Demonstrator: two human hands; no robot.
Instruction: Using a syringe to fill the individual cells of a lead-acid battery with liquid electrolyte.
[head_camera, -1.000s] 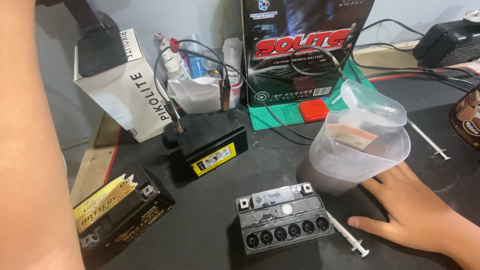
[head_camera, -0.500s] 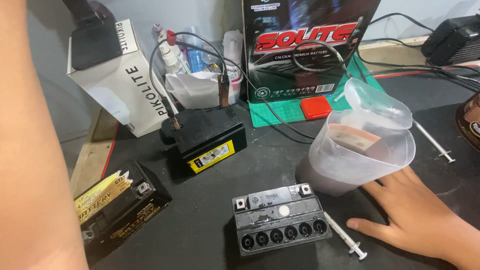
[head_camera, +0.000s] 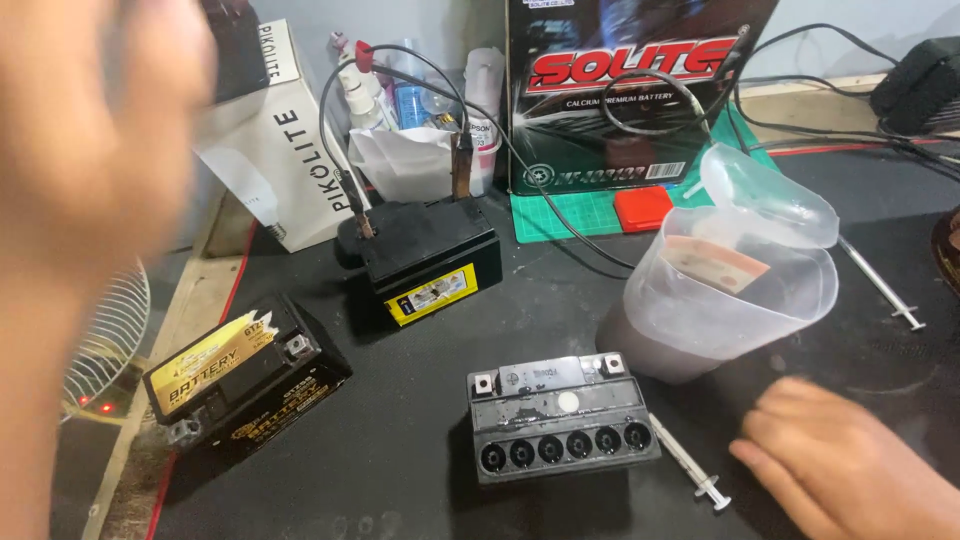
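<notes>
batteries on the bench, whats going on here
A person is working at a dark bench with three small batteries on it. The right hand rests flat on the bench, empty, next to a syringe and the grey battery with its row of open filler holes. The left hand is raised close to the camera and blurred. A translucent jug stands behind, and another black battery has clip leads attached.

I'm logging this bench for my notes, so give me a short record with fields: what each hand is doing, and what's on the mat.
Left hand: raised near the camera, blurred, holding nothing visible.
Right hand: flat on the dark mat, empty, beside the small clear syringe.
Centre: grey open-celled battery with six round holes.
Behind it: translucent plastic jug; black yellow-labelled battery with clip leads.
Left: black-and-gold battery.
</notes>
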